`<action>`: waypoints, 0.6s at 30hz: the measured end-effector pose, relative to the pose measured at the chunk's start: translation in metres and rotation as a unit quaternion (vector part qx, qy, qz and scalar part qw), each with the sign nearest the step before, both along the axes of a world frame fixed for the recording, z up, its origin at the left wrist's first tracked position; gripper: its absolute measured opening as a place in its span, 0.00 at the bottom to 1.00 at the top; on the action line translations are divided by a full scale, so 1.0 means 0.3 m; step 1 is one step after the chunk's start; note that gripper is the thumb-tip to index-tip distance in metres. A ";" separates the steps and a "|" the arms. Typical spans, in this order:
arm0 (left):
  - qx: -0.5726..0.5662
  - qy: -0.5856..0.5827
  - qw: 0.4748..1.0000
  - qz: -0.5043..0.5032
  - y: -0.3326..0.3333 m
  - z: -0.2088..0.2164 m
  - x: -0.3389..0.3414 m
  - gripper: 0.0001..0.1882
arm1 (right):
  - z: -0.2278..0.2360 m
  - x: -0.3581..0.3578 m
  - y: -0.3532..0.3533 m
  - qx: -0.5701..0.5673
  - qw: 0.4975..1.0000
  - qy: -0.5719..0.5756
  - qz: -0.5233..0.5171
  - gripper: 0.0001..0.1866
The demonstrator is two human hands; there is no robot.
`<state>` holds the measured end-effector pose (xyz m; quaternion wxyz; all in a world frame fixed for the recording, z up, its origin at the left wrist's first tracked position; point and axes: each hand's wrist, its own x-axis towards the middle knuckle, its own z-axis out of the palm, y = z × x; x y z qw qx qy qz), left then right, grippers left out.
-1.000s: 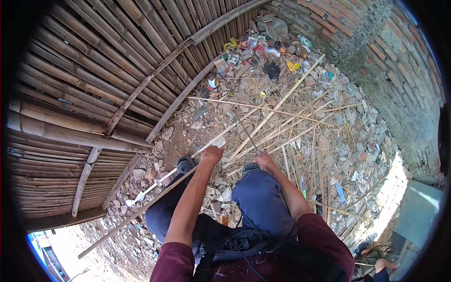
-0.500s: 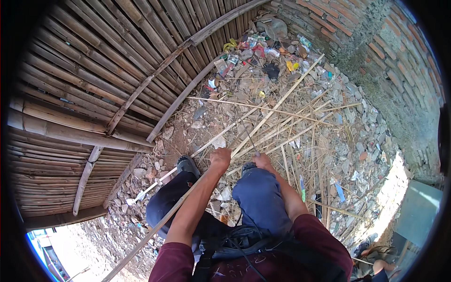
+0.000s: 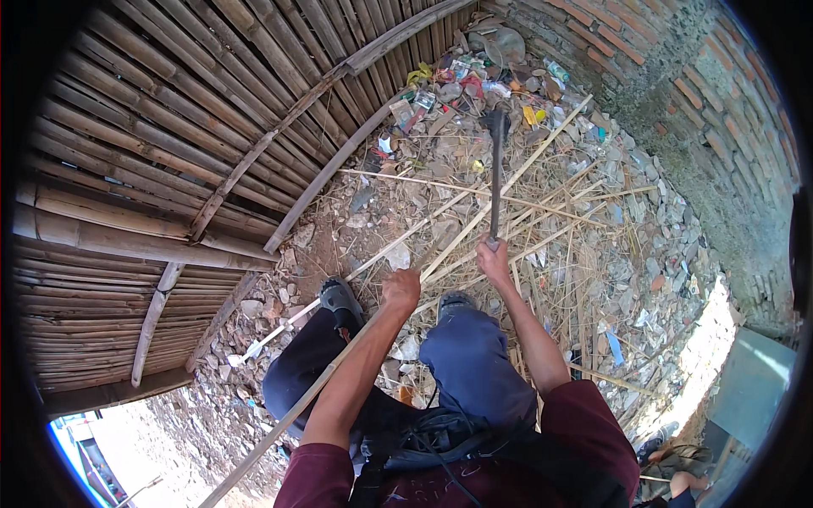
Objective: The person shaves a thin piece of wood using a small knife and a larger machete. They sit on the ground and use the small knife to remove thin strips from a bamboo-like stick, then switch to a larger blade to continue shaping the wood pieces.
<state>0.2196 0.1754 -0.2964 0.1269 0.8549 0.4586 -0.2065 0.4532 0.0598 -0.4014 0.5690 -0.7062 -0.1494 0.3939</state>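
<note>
My left hand (image 3: 400, 289) is closed round a long bamboo strip (image 3: 309, 396). The strip runs under my left forearm to the lower left, and its short far end sticks out past my fist. My right hand (image 3: 493, 259) grips the handle of a machete (image 3: 496, 182), whose long dark blade points away from me over the litter. The blade is a little blurred and does not touch the strip in my left hand. Below my hands are my two shoes, the left one (image 3: 340, 298) beside the strip and the right one (image 3: 457, 303) between my forearms.
Several split bamboo strips (image 3: 542, 152) lie crossed on the rubble ahead. Plastic litter (image 3: 466, 80) is heaped at the far end. A bamboo slat wall (image 3: 212, 110) bounds the left, a brick wall (image 3: 720, 127) the right. Another person (image 3: 677, 474) is at the lower right.
My right hand has swung the machete up and forward, from low beside my right shoe to well ahead of it. My left hand stays almost in place on the bamboo strip.
</note>
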 end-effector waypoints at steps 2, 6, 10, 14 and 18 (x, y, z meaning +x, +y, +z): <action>-0.039 -0.007 0.999 0.001 0.008 -0.021 -0.013 0.22 | -0.055 -0.072 -0.054 -0.153 0.976 -0.034 0.150 0.11; -0.041 0.031 0.999 0.000 0.043 0.005 0.043 0.20 | -0.156 -0.077 -0.096 -0.257 0.941 -0.052 0.213 0.09; -0.124 0.012 0.992 -0.002 0.054 0.024 0.001 0.21 | -0.069 -0.119 -0.073 -0.180 0.956 0.171 0.156 0.09; -0.163 0.014 0.986 -0.013 0.114 -0.083 -0.002 0.24 | 0.019 -0.055 -0.011 -0.141 0.972 0.027 0.185 0.15; -0.176 0.014 0.984 -0.013 0.110 -0.084 -0.022 0.25 | 0.126 -0.043 0.061 -0.042 0.997 -0.010 0.071 0.20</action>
